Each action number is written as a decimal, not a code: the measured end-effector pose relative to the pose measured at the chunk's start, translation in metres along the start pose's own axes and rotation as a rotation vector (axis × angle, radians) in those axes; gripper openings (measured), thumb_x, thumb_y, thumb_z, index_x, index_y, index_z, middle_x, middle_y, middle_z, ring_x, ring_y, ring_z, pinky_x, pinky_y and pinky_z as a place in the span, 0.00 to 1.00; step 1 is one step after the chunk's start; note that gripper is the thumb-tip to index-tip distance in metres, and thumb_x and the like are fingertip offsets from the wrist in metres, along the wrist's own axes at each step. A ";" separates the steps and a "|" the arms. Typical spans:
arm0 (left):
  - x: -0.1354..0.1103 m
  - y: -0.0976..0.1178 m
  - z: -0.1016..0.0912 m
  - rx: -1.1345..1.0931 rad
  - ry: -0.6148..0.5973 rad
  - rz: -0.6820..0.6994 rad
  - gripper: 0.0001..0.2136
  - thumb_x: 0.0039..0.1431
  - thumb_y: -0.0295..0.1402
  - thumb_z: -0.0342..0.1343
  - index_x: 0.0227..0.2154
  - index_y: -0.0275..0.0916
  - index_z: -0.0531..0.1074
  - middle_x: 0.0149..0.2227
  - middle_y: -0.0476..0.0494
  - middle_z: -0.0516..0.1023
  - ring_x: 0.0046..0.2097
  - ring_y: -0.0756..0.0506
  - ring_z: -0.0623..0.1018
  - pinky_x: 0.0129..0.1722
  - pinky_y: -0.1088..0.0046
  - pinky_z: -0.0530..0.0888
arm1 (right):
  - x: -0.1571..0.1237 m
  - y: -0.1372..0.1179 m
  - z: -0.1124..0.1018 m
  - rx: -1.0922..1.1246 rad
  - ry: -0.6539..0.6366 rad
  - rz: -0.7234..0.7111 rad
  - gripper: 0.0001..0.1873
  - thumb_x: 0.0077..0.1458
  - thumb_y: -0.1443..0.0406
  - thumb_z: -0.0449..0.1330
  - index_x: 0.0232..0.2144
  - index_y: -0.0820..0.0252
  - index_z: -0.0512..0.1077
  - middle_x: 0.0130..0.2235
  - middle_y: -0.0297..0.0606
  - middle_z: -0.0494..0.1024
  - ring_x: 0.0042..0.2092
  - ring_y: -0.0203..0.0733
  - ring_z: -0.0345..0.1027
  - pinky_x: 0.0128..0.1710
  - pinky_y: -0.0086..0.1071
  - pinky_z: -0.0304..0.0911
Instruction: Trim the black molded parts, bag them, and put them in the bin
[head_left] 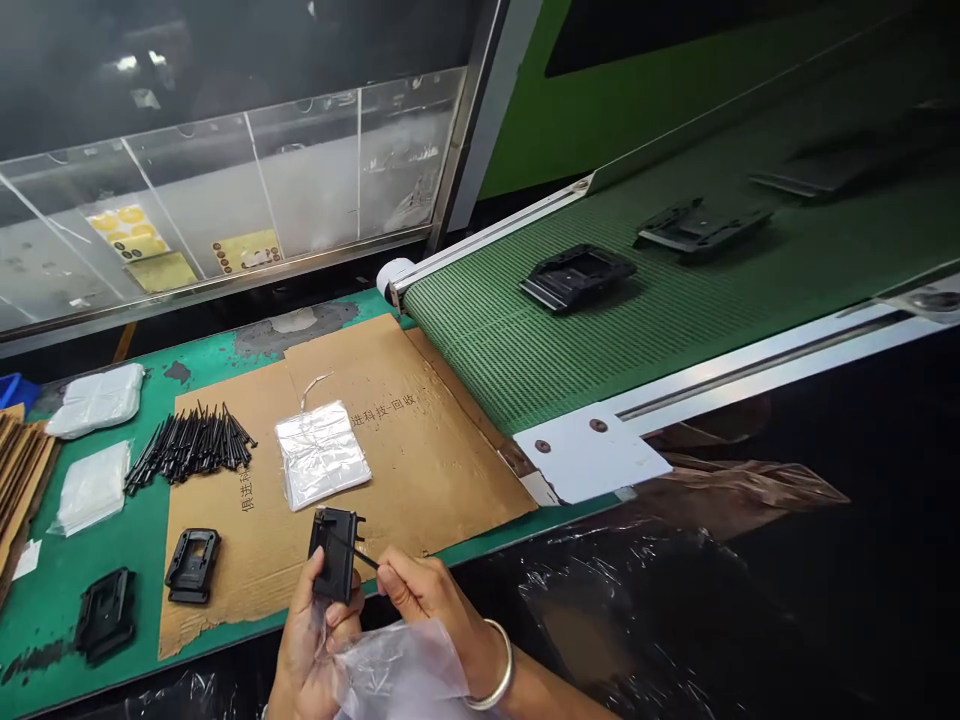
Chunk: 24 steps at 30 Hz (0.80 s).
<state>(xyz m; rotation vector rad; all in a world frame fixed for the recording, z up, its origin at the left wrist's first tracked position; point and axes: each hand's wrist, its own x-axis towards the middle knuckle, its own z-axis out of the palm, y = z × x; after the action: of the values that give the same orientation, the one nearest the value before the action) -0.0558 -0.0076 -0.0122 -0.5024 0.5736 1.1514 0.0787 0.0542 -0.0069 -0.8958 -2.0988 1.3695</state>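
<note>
My left hand (307,640) grips a rectangular black plastic part (334,570), thumb on its face, and a clear plastic bag (405,665) hangs below it. The fingers of my right hand (429,590) pinch a thin black rod (367,560), whose far end reaches the part's right side; whether it is fitted in cannot be told. Beyond the hands lies a stack of clear bags (322,460). A pile of black rods (193,445) rests to the left. Two more black plastic parts lie at the near left: one frame (187,588) on the cardboard, another part (105,615) on the green tabletop.
A green conveyor belt (472,340) slopes up to the right, carrying several black parts, the nearest (555,290) near its lower end. A cardboard sheet (435,470) covers much of the green table. More bag stacks (94,485) and cardboard pieces (22,470) stand left.
</note>
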 end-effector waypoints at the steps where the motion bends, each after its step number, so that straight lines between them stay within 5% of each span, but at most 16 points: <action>1: -0.001 -0.002 0.002 -0.015 0.000 -0.004 0.15 0.43 0.39 0.60 0.17 0.32 0.64 0.09 0.60 0.54 0.10 0.61 0.50 0.09 0.87 0.51 | -0.002 0.000 0.000 -0.117 0.008 -0.096 0.23 0.61 0.56 0.37 0.21 0.60 0.60 0.19 0.30 0.61 0.21 0.30 0.53 0.21 0.26 0.45; 5: -0.003 -0.009 0.007 -0.046 0.013 -0.006 0.17 0.48 0.42 0.55 0.15 0.34 0.60 0.09 0.60 0.51 0.10 0.61 0.51 0.09 0.89 0.52 | -0.006 0.004 -0.001 -0.350 0.027 -0.426 0.24 0.62 0.60 0.35 0.18 0.60 0.58 0.17 0.30 0.60 0.19 0.31 0.52 0.20 0.28 0.43; 9: 0.001 -0.020 0.002 -0.016 -0.017 0.027 0.17 0.45 0.40 0.58 0.16 0.35 0.60 0.09 0.61 0.48 0.11 0.62 0.49 0.09 0.89 0.51 | -0.006 0.008 -0.010 -0.414 0.021 -0.562 0.22 0.62 0.63 0.37 0.18 0.59 0.57 0.15 0.29 0.59 0.18 0.31 0.50 0.20 0.28 0.41; 16: 0.002 -0.035 -0.008 0.121 -0.030 0.123 0.13 0.40 0.36 0.61 0.18 0.33 0.63 0.14 0.57 0.58 0.12 0.61 0.48 0.09 0.87 0.49 | 0.000 0.018 -0.035 -0.395 0.039 -0.487 0.19 0.60 0.64 0.40 0.18 0.58 0.57 0.16 0.32 0.61 0.19 0.33 0.51 0.21 0.30 0.42; 20: -0.003 -0.041 -0.009 0.167 -0.002 0.056 0.13 0.40 0.35 0.60 0.14 0.33 0.63 0.10 0.56 0.56 0.12 0.60 0.49 0.10 0.87 0.47 | 0.001 0.027 -0.045 -0.342 0.015 -0.416 0.18 0.60 0.64 0.40 0.19 0.58 0.56 0.17 0.31 0.60 0.19 0.33 0.52 0.21 0.29 0.42; 24: -0.003 -0.046 -0.011 0.221 0.033 -0.001 0.10 0.39 0.34 0.57 0.16 0.32 0.65 0.09 0.55 0.56 0.12 0.59 0.50 0.10 0.85 0.46 | -0.005 0.026 -0.051 -0.262 -0.097 -0.513 0.20 0.61 0.63 0.38 0.19 0.58 0.56 0.18 0.32 0.61 0.20 0.33 0.52 0.22 0.28 0.44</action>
<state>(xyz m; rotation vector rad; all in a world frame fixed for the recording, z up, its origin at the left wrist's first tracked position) -0.0148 -0.0322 -0.0148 -0.3323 0.7203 1.0654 0.1236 0.0890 -0.0113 -0.3393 -2.3975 0.9008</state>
